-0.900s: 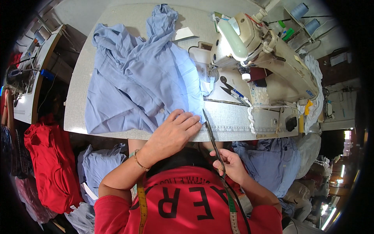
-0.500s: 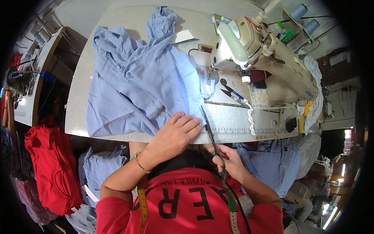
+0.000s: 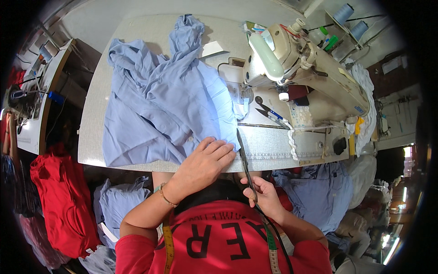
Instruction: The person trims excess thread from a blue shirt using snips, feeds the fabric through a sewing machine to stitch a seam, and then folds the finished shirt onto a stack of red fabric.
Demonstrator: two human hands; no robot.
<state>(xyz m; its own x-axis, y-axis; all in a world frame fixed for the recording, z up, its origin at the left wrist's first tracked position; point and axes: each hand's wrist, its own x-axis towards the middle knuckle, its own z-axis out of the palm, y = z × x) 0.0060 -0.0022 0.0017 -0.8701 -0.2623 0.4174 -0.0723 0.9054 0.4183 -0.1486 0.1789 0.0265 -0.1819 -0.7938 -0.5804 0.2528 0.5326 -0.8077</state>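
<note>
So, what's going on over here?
A person sits at a table with a pale blue garment spread on it. Their left hand rests on the garment's near right corner. Their right hand holds dark scissors, pointing away from the body, with the blades alongside the cloth's edge; whether they touch it is hard to tell. A sewing machine stands to the right.

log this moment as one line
left hand: on blue garment | right hand: holds scissors, tips near garment's edge | sewing machine: right of garment
</note>
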